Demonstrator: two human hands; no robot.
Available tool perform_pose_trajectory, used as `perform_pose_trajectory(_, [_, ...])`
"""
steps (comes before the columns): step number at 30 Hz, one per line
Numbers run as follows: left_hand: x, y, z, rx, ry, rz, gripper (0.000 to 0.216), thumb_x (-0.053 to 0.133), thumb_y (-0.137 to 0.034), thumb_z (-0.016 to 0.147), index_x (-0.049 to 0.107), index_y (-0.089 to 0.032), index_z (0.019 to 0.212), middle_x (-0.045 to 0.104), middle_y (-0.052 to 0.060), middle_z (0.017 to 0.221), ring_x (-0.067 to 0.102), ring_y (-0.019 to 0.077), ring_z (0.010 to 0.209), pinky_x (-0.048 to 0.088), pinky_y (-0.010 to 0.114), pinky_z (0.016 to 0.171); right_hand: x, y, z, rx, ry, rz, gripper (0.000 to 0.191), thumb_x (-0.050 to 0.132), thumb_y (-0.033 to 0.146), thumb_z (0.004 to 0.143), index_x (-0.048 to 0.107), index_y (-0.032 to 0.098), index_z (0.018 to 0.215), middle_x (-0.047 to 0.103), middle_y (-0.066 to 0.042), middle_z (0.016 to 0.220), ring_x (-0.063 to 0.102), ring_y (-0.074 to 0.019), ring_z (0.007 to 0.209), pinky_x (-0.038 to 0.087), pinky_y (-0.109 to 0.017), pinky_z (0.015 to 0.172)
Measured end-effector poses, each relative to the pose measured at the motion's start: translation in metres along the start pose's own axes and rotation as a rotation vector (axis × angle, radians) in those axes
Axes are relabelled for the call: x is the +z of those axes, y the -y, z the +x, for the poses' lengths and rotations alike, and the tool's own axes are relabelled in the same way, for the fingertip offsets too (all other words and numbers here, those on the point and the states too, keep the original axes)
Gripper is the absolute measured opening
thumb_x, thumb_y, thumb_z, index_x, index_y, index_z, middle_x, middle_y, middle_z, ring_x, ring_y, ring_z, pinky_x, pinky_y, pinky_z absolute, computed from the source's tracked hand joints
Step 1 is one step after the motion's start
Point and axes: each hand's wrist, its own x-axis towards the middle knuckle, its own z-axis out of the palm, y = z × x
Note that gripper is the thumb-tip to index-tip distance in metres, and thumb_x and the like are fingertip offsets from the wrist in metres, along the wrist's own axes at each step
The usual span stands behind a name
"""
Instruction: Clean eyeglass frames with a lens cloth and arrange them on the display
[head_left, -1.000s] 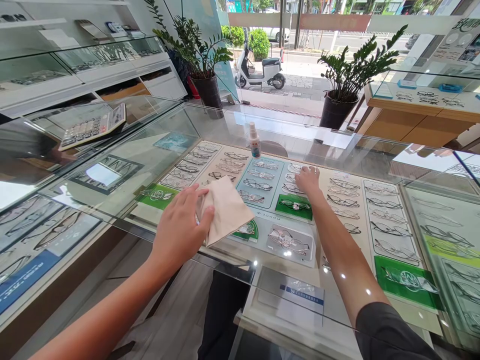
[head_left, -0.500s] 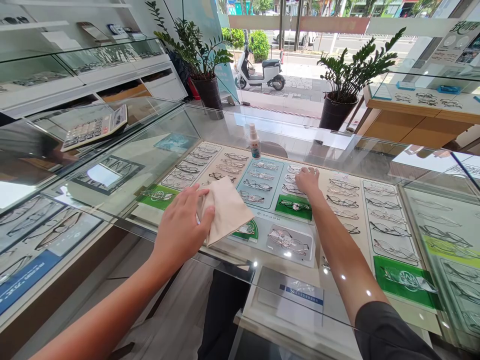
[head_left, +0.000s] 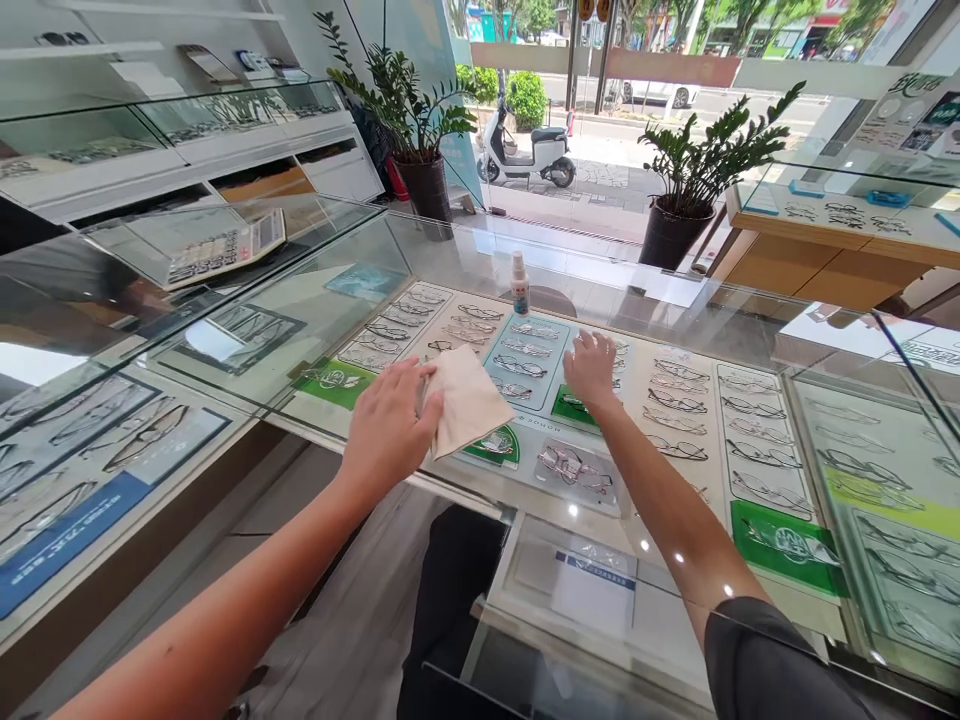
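My left hand (head_left: 396, 418) is low over the glass counter (head_left: 480, 498). Its thumb and forefinger pinch the left edge of a folded cream cloth (head_left: 472, 402), whose far part spreads to the right. Further right, my right hand (head_left: 590, 368) is held above the rows of glasses with its fingers curled. What its fingertips hold, if anything, is hidden. A small white spray bottle (head_left: 520, 287) stands upright on the glass behind the cloth, apart from both hands. Pairs of eyeglasses (head_left: 576, 470) lie on display panels under the glass.
A calculator (head_left: 225, 250) lies at the left on the counter. Green cards (head_left: 787, 545) and a blue-striped white card (head_left: 595, 585) show through the glass. Potted plants (head_left: 679, 180) stand beyond the counter, before the window. A wooden display table (head_left: 847, 262) is at the far right.
My right hand has moved left over the glasses. My left hand and the cloth have shifted slightly away from me and right. The view has also turned a little.
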Motion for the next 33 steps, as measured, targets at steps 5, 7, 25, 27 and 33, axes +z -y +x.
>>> perform_pose_trajectory(5, [0.006, 0.004, 0.001, 0.040, -0.032, -0.030, 0.055, 0.036, -0.039, 0.105, 0.061, -0.015, 0.147, 0.057, 0.017, 0.163, 0.046, 0.0331, 0.157, 0.033, 0.050, 0.132, -0.019, 0.072, -0.092, -0.286, -0.128, 0.218, 0.046, 0.039, 0.035, 0.112, 0.067, 0.015, 0.143, 0.058, -0.014, 0.163, 0.039, -0.0357, 0.156, 0.015, -0.056, 0.134])
perform_pose_trajectory(7, [0.007, 0.005, 0.002, 0.063, -0.049, -0.045, 0.055, 0.036, -0.036, 0.104, 0.061, -0.014, 0.147, 0.058, 0.018, 0.161, 0.048, 0.0325, 0.155, 0.033, 0.049, 0.132, -0.026, 0.091, -0.131, -0.359, -0.113, 0.289, 0.041, 0.046, 0.035, 0.111, 0.067, 0.017, 0.142, 0.060, -0.014, 0.161, 0.041, -0.0352, 0.155, 0.020, -0.055, 0.134])
perform_pose_trajectory(25, [-0.048, 0.075, 0.026, -0.246, -0.030, 0.028, 0.058, 0.045, -0.029, 0.100, 0.055, -0.005, 0.152, 0.056, 0.032, 0.154, 0.050, 0.0436, 0.142, 0.042, 0.059, 0.110, -0.197, -0.092, -0.437, -0.448, -0.029, -0.008, 0.102, 0.067, 0.043, 0.093, 0.012, 0.039, 0.179, 0.046, -0.009, 0.175, 0.048, -0.0432, 0.156, 0.035, -0.069, 0.125])
perform_pose_trajectory(27, [-0.057, 0.093, 0.030, -0.321, -0.054, 0.029, 0.061, 0.046, -0.037, 0.100, 0.057, 0.000, 0.147, 0.054, 0.035, 0.155, 0.049, 0.0456, 0.144, 0.041, 0.062, 0.110, -0.192, -0.104, -0.437, -0.377, -0.117, -0.072, 0.097, 0.063, 0.046, 0.095, 0.016, 0.038, 0.179, 0.047, -0.010, 0.174, 0.049, -0.0451, 0.155, 0.031, -0.070, 0.128])
perform_pose_trajectory(33, [-0.078, 0.157, 0.051, -0.421, -0.101, 0.012, 0.070, 0.042, -0.051, 0.105, 0.054, 0.003, 0.147, 0.049, 0.031, 0.162, 0.042, 0.0475, 0.151, 0.033, 0.068, 0.120, -0.185, -0.114, -0.423, -0.238, -0.152, -0.095, 0.096, 0.059, 0.062, 0.092, 0.020, 0.042, 0.178, 0.049, -0.007, 0.173, 0.050, -0.0450, 0.154, 0.033, -0.071, 0.128])
